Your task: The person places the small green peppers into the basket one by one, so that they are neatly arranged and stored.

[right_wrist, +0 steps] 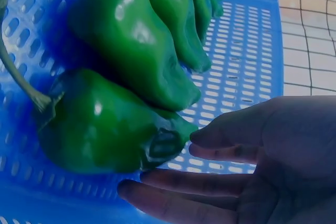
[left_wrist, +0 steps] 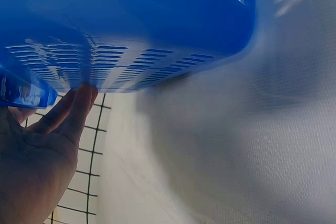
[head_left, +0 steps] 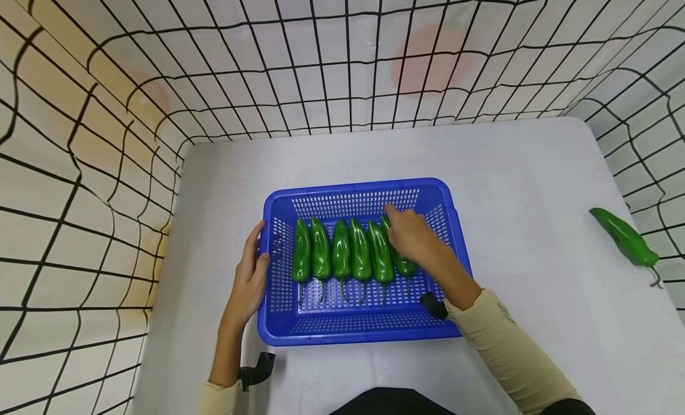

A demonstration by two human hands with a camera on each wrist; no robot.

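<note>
A blue plastic basket (head_left: 355, 186) with slotted walls sits on the white surface. Inside it, several green peppers (head_left: 361, 251) lie side by side, stems toward the person. My right hand (head_left: 414, 239) is over the basket at the far end of the rightmost pepper (right_wrist: 105, 135). Seen from the right wrist, its thumb is right at that pepper's tip, and the other fingers stretch along the opposite side. At the basket's left side, my left hand (head_left: 248, 284) rests with straight fingers against the outer wall, as the left wrist view shows.
One more green pepper (head_left: 623, 236) lies alone on the white table (head_left: 524, 195), far right, close to the wire mesh. Black wire mesh (head_left: 348, 64) rises along the back, left and right sides. Dark wrist mounts (head_left: 433, 306) sit on both arms.
</note>
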